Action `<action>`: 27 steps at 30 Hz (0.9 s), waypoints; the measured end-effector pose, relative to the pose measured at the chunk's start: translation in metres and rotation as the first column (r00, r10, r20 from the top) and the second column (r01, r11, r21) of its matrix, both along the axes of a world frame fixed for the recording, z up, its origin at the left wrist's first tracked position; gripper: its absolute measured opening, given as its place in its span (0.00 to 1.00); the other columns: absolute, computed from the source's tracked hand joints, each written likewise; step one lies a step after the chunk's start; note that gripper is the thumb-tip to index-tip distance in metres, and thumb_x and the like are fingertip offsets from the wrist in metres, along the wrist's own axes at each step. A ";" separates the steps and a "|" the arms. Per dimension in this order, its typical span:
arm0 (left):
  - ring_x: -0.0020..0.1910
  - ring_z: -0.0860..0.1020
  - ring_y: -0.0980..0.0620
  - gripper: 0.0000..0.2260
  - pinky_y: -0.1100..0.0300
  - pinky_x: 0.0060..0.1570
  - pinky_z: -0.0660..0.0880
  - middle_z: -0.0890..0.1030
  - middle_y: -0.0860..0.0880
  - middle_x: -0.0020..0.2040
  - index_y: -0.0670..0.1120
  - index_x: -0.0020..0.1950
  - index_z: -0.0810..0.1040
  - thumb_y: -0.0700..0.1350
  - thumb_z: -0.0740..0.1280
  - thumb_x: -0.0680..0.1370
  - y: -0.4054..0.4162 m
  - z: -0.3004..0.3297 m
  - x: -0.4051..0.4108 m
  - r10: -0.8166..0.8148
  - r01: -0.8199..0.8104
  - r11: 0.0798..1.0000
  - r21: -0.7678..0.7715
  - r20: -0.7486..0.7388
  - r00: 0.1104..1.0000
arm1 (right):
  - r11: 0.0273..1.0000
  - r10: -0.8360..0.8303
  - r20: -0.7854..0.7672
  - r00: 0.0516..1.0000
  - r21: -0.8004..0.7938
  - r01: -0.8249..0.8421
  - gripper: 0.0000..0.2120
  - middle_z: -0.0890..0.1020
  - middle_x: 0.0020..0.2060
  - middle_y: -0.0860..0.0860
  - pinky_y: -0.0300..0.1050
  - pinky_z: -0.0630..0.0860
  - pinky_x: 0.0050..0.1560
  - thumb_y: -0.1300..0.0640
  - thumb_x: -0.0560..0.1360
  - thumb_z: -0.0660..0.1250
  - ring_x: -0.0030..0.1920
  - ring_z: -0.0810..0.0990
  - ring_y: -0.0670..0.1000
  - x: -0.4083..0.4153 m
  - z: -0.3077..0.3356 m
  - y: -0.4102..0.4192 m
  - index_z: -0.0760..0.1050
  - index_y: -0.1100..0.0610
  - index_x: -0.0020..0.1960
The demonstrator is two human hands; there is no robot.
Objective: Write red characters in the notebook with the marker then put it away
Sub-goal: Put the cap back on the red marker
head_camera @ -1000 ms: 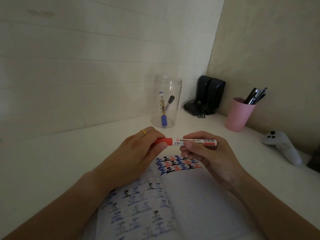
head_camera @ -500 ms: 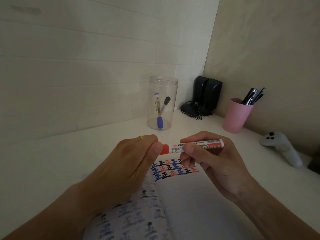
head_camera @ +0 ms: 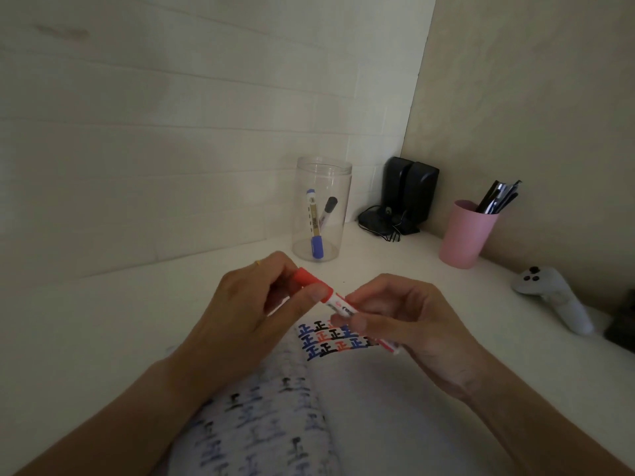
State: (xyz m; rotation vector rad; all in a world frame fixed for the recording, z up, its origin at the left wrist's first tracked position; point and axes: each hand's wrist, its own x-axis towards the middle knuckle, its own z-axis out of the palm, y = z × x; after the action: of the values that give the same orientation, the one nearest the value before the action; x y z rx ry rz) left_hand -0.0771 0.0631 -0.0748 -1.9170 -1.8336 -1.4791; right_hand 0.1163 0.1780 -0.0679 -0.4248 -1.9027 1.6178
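Both hands are closed on one red marker [head_camera: 338, 302] at the centre of the frame — its red cap [head_camera: 309, 281] is pinched by the left hand [head_camera: 254, 310], its white barrel gripped by the right hand [head_camera: 405, 324]. The marker is held tilted just above the open notebook [head_camera: 378, 400], over rows of red, blue and black characters [head_camera: 335, 340]. Further up, two markers are seen inside a clear jar [head_camera: 323, 207] — a pink cup [head_camera: 465, 235] of pens is placed at the right.
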 end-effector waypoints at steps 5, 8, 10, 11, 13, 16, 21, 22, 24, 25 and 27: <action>0.35 0.75 0.48 0.22 0.66 0.35 0.71 0.76 0.51 0.34 0.50 0.47 0.78 0.62 0.51 0.82 0.001 -0.007 -0.005 0.016 -0.017 0.999 -0.048 -0.022 1.000 | 0.938 0.219 -0.064 0.974 -0.261 -0.228 0.22 0.81 0.52 0.64 0.47 0.77 0.36 0.70 0.73 0.69 0.37 0.80 0.56 -0.006 -0.007 -0.001 0.76 0.57 0.65; 0.38 0.77 0.52 0.23 0.55 0.41 0.77 0.79 0.52 0.40 0.52 0.51 0.77 0.61 0.45 0.81 0.002 -0.011 -0.013 0.099 -0.121 0.981 -0.151 -0.141 0.985 | 0.906 0.207 -0.053 0.977 -0.367 -0.212 0.30 0.78 0.49 0.62 0.46 0.77 0.32 0.72 0.73 0.63 0.36 0.78 0.57 -0.005 -0.008 0.004 0.73 0.51 0.71; 0.43 0.79 0.52 0.24 0.53 0.45 0.78 0.81 0.54 0.45 0.52 0.54 0.77 0.60 0.44 0.81 0.003 -0.014 -0.019 0.143 -0.187 0.967 -0.175 -0.238 0.961 | 0.891 0.172 -0.012 0.985 -0.425 -0.160 0.30 0.77 0.45 0.61 0.45 0.75 0.31 0.71 0.74 0.58 0.34 0.76 0.55 -0.007 -0.010 0.008 0.75 0.50 0.71; 0.44 0.79 0.52 0.24 0.54 0.46 0.78 0.81 0.54 0.46 0.53 0.54 0.77 0.61 0.45 0.81 0.004 -0.015 -0.022 0.163 -0.214 0.961 -0.174 -0.264 0.950 | 0.890 0.159 -0.001 0.987 -0.434 -0.143 0.29 0.77 0.43 0.59 0.44 0.74 0.30 0.69 0.74 0.57 0.33 0.75 0.54 -0.008 -0.011 0.008 0.75 0.50 0.70; 0.44 0.79 0.52 0.24 0.56 0.45 0.76 0.81 0.54 0.45 0.53 0.54 0.78 0.62 0.46 0.81 0.004 -0.017 -0.027 0.209 -0.266 0.949 -0.167 -0.296 0.932 | 0.915 0.121 0.039 0.992 -0.392 -0.096 0.22 0.76 0.41 0.58 0.43 0.72 0.29 0.64 0.76 0.61 0.31 0.75 0.52 -0.011 -0.008 0.004 0.77 0.51 0.68; 0.43 0.80 0.50 0.23 0.54 0.44 0.75 0.83 0.53 0.43 0.52 0.53 0.80 0.61 0.48 0.81 0.004 -0.017 -0.032 0.274 -0.338 0.930 -0.146 -0.339 0.900 | 0.977 -0.026 0.164 0.986 -0.203 0.060 0.15 0.80 0.41 0.58 0.45 0.78 0.39 0.62 0.79 0.65 0.38 0.80 0.54 -0.020 0.013 -0.002 0.82 0.52 0.62; 0.42 0.80 0.48 0.22 0.52 0.43 0.75 0.84 0.51 0.43 0.50 0.52 0.81 0.60 0.51 0.82 0.006 -0.020 -0.038 0.343 -0.404 0.906 -0.126 -0.340 0.876 | 0.921 -0.360 -0.018 0.933 0.154 0.358 0.12 0.87 0.48 0.53 0.45 0.78 0.49 0.59 0.78 0.69 0.45 0.81 0.50 -0.063 0.092 0.026 0.81 0.54 0.61; 0.42 0.80 0.48 0.22 0.52 0.43 0.75 0.84 0.51 0.43 0.50 0.53 0.81 0.60 0.51 0.82 0.006 -0.020 -0.038 0.346 -0.406 0.905 -0.125 -0.339 0.875 | 0.878 -0.432 -0.079 0.898 0.189 0.439 0.12 0.88 0.48 0.53 0.41 0.80 0.46 0.59 0.78 0.70 0.43 0.83 0.49 -0.073 0.109 0.034 0.81 0.56 0.61; 0.42 0.80 0.48 0.22 0.52 0.43 0.74 0.84 0.51 0.43 0.50 0.53 0.81 0.60 0.51 0.81 0.006 -0.019 -0.038 0.348 -0.410 0.903 -0.129 -0.343 0.873 | 0.787 -0.534 -0.168 0.828 0.258 0.560 0.12 0.88 0.47 0.52 0.39 0.81 0.44 0.60 0.77 0.71 0.42 0.85 0.47 -0.093 0.137 0.048 0.80 0.57 0.60; 0.42 0.80 0.48 0.22 0.52 0.44 0.74 0.84 0.51 0.43 0.50 0.53 0.81 0.60 0.50 0.81 0.006 -0.019 -0.038 0.351 -0.415 0.901 -0.129 -0.347 0.870 | 0.754 -0.565 -0.204 0.800 0.267 0.600 0.12 0.88 0.46 0.52 0.41 0.82 0.45 0.60 0.76 0.72 0.42 0.86 0.47 -0.102 0.146 0.055 0.80 0.58 0.59; 0.43 0.80 0.48 0.22 0.52 0.43 0.74 0.84 0.51 0.44 0.50 0.53 0.81 0.59 0.51 0.82 0.006 -0.019 -0.040 0.361 -0.426 0.896 -0.125 -0.354 0.863 | 0.691 -0.622 -0.252 0.742 0.270 0.671 0.13 0.87 0.45 0.51 0.47 0.84 0.50 0.59 0.73 0.73 0.43 0.87 0.48 -0.118 0.155 0.069 0.79 0.57 0.57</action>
State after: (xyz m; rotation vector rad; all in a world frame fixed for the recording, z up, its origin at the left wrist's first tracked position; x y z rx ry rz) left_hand -0.1167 0.0695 -0.0942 -1.5954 -2.1077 -0.8264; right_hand -0.0014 0.2466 0.0868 -0.7146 -1.6107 0.7976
